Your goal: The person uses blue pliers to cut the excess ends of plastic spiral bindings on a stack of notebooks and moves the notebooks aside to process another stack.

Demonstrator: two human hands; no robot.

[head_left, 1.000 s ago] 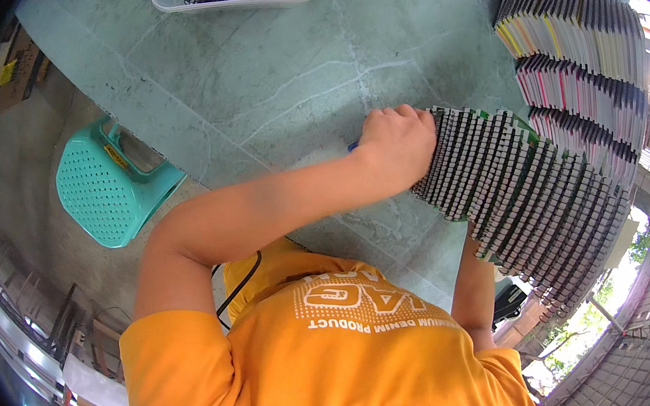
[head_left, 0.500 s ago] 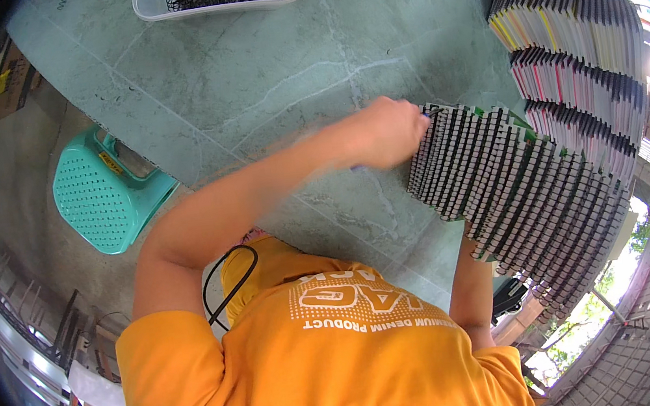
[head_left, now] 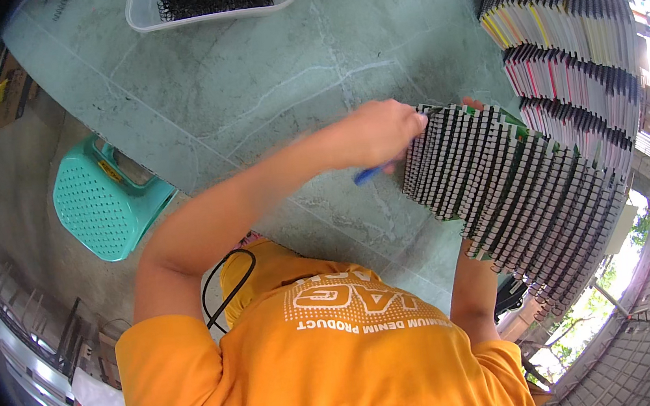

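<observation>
My left hand (head_left: 381,134) is closed around a thin blue-handled tool (head_left: 372,173), whose exact kind I cannot make out. Its fingers touch the left end of a long row of wire-bound notebooks (head_left: 512,175), packed with their black spiral spines facing me. Behind that row passes my right forearm (head_left: 474,290). Only some fingertips of my right hand (head_left: 472,103) show, at the far edge of the notebooks near the left end, curled against them; the rest is hidden.
A clear plastic tub (head_left: 218,16) of black wire coils sits at the table's far side. More notebooks (head_left: 559,20) stand in stacked rows at the far right. A turquoise plastic stool (head_left: 99,199) is on the floor left of the grey-green table (head_left: 264,75), near a cardboard box (head_left: 3,98).
My left hand has shifted slightly left and turned, so more of the blue handle shows. Right-hand fingertips have come into sight at the notebooks' far edge. The whole view has shifted slightly.
</observation>
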